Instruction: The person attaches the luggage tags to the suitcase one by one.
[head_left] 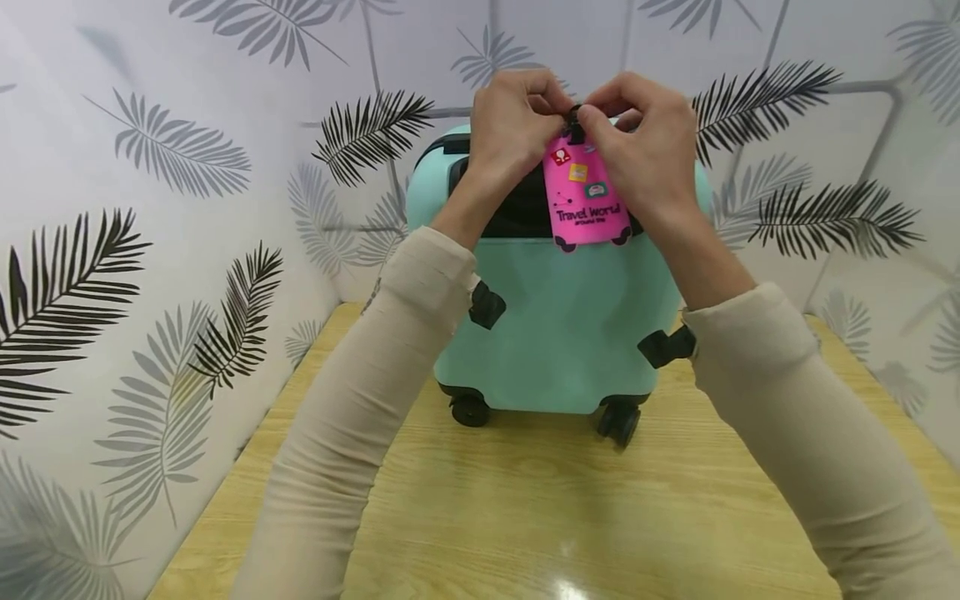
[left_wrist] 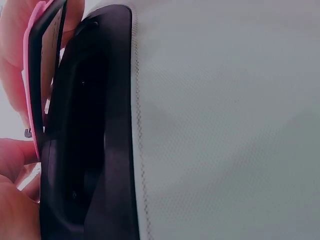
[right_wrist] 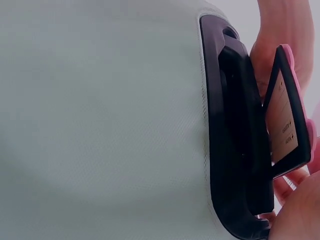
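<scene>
A pink luggage tag [head_left: 588, 187] with "Travel World" lettering hangs in front of the upper part of a mint-green suitcase [head_left: 566, 325]. My left hand [head_left: 512, 125] pinches the black strap [head_left: 576, 127] at the tag's top from one side. From the other side, my right hand [head_left: 654, 142] pinches the same strap between thumb and fingers. Behind the tag lies the suitcase's black recessed panel [left_wrist: 87, 125]. The right wrist view shows the tag's back, a printed card [right_wrist: 282, 120] in a black frame. Fingers hide much of the strap.
The suitcase stands upright on black wheels [head_left: 470, 410] on a wood-grain table [head_left: 480, 508]. Behind it and to the left rise walls [head_left: 187, 75] with a feather-leaf pattern. Black wrist-camera mounts [head_left: 487, 306] sit at both cuffs, in front of the suitcase.
</scene>
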